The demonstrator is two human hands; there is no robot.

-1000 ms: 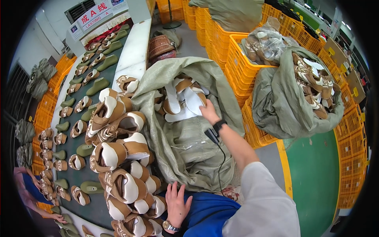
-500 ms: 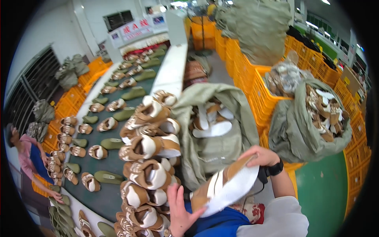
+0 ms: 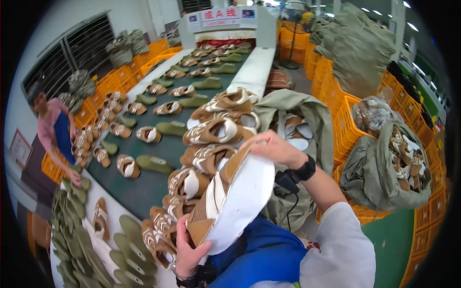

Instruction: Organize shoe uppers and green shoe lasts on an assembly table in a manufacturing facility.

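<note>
A brown and white shoe upper [image 3: 240,204] with a flat white bottom is held tilted in front of my body, the bottom facing me. My left hand [image 3: 188,247] grips its brown toe end, the thumb on the white side. My right hand [image 3: 278,151] pinches the heel end from above, its fingertips partly hidden behind the edge. Just beyond and to the left, a stack of similar brown and white uppers [image 3: 218,132] lies along the belt's edge. An open grey-green sack [image 3: 319,115] with more uppers inside stands behind my right hand.
A green conveyor belt [image 3: 139,187] carries uppers and olive shoe lasts [image 3: 170,128]. Lasts lie in a heap [image 3: 67,235] at lower left. Across the belt, a person [image 3: 55,125] reaches toward it. Orange crates [image 3: 343,132] and a full sack [image 3: 365,168] stand at right.
My view has swung left. The shoe upper has come up and toward the stack, turned steeper. My left hand, spread beside the toe before, now grips it; my right hand keeps the heel.
</note>
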